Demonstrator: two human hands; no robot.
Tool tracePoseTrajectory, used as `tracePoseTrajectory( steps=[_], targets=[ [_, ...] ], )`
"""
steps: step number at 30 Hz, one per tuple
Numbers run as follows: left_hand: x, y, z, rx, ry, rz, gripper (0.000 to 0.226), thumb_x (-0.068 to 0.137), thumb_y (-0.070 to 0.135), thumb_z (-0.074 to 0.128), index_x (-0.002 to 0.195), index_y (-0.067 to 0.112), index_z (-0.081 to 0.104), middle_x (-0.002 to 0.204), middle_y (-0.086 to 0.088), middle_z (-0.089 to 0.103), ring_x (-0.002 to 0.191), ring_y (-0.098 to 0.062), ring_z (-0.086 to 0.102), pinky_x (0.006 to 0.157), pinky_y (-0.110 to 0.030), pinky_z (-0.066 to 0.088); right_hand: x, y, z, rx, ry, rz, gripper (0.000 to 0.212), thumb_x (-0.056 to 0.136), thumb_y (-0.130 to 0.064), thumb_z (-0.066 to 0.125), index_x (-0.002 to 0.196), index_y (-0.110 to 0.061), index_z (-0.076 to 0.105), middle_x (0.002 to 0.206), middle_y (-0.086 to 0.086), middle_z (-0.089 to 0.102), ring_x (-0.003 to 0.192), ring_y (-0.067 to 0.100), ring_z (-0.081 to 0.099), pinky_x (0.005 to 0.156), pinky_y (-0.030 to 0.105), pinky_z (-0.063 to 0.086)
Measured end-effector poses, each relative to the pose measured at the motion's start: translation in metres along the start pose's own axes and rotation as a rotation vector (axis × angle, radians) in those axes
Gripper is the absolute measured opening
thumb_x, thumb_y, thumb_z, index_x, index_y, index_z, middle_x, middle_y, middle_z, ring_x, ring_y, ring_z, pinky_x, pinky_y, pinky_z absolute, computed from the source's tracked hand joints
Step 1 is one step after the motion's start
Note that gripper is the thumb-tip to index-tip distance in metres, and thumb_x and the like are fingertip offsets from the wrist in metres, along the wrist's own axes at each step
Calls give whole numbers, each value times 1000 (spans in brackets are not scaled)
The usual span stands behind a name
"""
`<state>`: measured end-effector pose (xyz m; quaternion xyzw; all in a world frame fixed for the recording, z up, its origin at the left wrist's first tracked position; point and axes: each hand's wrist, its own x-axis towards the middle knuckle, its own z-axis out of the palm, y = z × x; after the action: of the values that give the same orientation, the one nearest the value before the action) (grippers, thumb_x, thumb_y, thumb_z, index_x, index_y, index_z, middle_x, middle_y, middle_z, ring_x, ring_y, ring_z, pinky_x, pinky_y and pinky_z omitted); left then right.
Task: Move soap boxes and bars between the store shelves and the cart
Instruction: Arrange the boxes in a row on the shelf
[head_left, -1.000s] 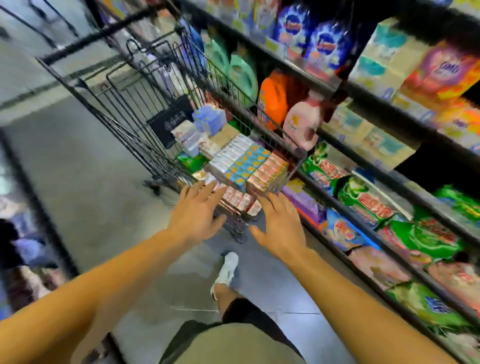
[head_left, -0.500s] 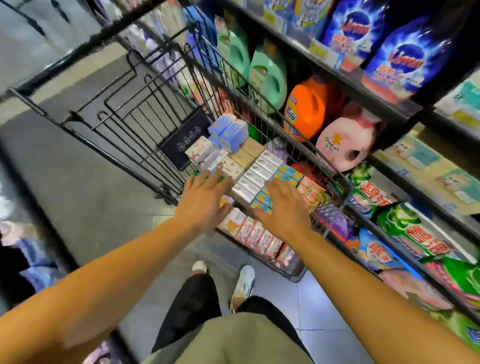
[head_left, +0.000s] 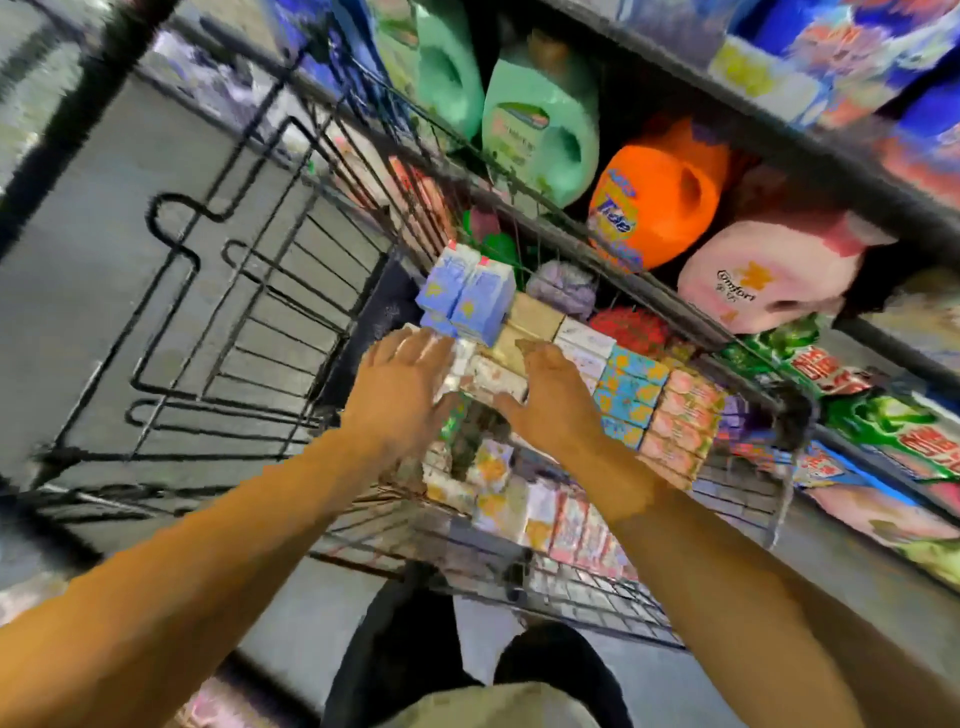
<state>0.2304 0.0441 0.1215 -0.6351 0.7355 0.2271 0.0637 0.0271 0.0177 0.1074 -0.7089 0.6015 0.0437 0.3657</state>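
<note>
1. The left hand (head_left: 397, 395) lies palm down on the soap boxes (head_left: 480, 376) in the cart, its fingers (head_left: 415, 348) straight and spread, pressing rather than gripping.
2. The right hand (head_left: 553, 397) rests just beside it on the same pale boxes; its fingertips are bent over the far edge of the stack, but blur keeps me from telling whether they grip a box.
3. Between the two hands a white box shows, touching both.
4. Just beyond the fingers stand two light blue boxes (head_left: 470, 299), upright and side by side.
5. To the right of the right hand lie rows of blue-and-yellow boxes (head_left: 631, 395) and pink boxes (head_left: 685, 415), packed edge to edge.
6. All of these sit in the wire cart (head_left: 244, 332), close to its near right corner.
7. The cart stands hard against the store shelves (head_left: 779, 140), where green bottles (head_left: 540, 114), an orange bottle (head_left: 657, 200) and a pink bottle (head_left: 769, 275) stand.
</note>
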Motion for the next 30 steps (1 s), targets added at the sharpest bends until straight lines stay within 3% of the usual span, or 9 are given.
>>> tracePoseTrajectory(
  steps=[4,10,16,19,21,23,26,28,30],
  targets=[
    [39,-34,12,-137,87,6,65,83,46,41,129,4,60,125,-23,61,111,-45,57,97,-52,47,61,-7,24,85,38,59,66,96,-33,62,150,-11,34,151,14,36,134,37,39,105,47,40],
    [82,-65,36,-282,19,-16,72,85,50,35,140,7,51,138,-18,53,125,-41,46,107,-48,38,144,-5,58,286,138,311,50,93,-38,63,129,-7,48,126,15,50,105,34,55,74,37,43],
    [106,-72,47,-427,15,-78,69,84,49,40,140,10,50,136,-12,55,123,-35,47,103,-34,34,170,4,80,487,188,444,40,86,-44,69,111,-13,66,98,4,69,83,21,62,64,28,39],
    [110,-69,49,-547,46,-140,57,87,36,56,138,10,53,133,-10,59,118,-31,54,96,-26,35,152,16,73,564,136,463,46,75,-52,65,109,-22,74,100,3,74,90,20,67,69,30,46],
    [109,-61,48,-686,76,-223,50,91,27,63,137,9,54,133,-7,60,117,-23,57,97,-24,39,130,20,66,717,133,484,34,68,-49,66,97,-34,74,97,0,75,90,22,70,78,43,56],
    [110,-53,46,-848,37,-316,48,92,24,66,137,13,54,128,-3,63,106,-14,61,92,-24,47,110,15,60,830,105,449,20,73,-38,71,94,-37,72,95,-3,74,86,14,70,80,42,58],
    [113,-41,48,-1115,-120,-422,42,93,22,66,133,22,54,111,6,66,93,-6,65,87,-34,55,93,-1,58,869,5,316,25,87,-11,72,107,-26,69,100,-4,72,88,8,68,74,21,56],
    [115,-39,50,-1307,-104,-504,28,93,12,65,120,20,61,103,-1,71,90,-13,68,88,-46,56,91,-7,57,894,-54,236,28,89,-8,70,107,-29,67,99,-7,71,94,15,68,81,29,58],
    [116,-45,54,-1449,-43,-594,25,92,7,65,116,13,64,104,-11,72,94,-27,70,87,-54,55,96,-3,58,838,-102,206,23,92,-22,69,113,-31,68,102,-9,70,95,8,68,88,32,56]
  ],
)
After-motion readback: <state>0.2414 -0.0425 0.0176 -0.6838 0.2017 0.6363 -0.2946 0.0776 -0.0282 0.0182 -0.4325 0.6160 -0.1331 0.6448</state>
